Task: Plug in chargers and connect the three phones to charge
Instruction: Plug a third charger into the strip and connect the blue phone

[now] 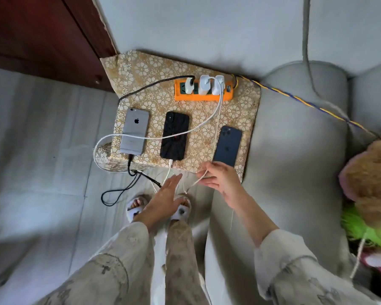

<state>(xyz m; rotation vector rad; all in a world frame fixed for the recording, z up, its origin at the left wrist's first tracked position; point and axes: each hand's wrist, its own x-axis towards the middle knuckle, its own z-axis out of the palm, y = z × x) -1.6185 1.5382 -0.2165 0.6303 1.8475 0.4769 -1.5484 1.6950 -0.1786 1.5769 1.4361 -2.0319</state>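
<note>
Three phones lie face down on a small table with a gold flower-pattern cloth. The silver phone at the left has a black cable in its near end. The black phone in the middle has a white cable plugged in. The dark blue phone lies at the right. An orange power strip at the back holds three white chargers. My right hand pinches a thin white cable at the blue phone's near end. My left hand hovers flat and open below the black phone.
A grey sofa arm flanks the table on the right, with a brown stuffed toy on it. A dark wooden cabinet stands at the back left. Loose cables hang over pale floor tiles near my slippered feet.
</note>
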